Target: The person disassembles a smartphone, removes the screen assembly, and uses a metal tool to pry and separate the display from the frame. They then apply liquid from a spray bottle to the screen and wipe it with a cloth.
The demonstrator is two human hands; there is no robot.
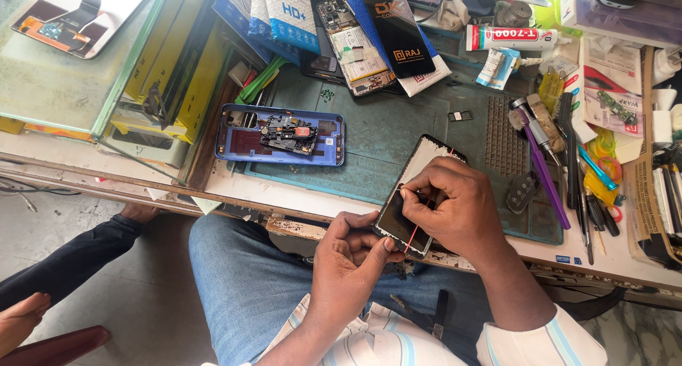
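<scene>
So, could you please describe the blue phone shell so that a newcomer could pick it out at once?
Start at the teal work mat on the bench. At its left edge lies the blue phone shell, flat and lengthwise, insides up, well left of both hands. Unlike the black screen panel being held, it shows a bare dark circuit board inside a bright blue rim.

Left hand [353,256] grips lower end of phone screen panel [415,195], thumb on its near edge. Right hand [455,206] over panel, fingertips pinched on small tool at panel face. Thin red strip [411,235] runs across panel's lower end. Panel tilted over edge of green work mat [383,135]. Blue phone back shell [281,134], circuit board exposed, lies on mat, well left of panel. Glue tube [510,37] at far side.
</scene>
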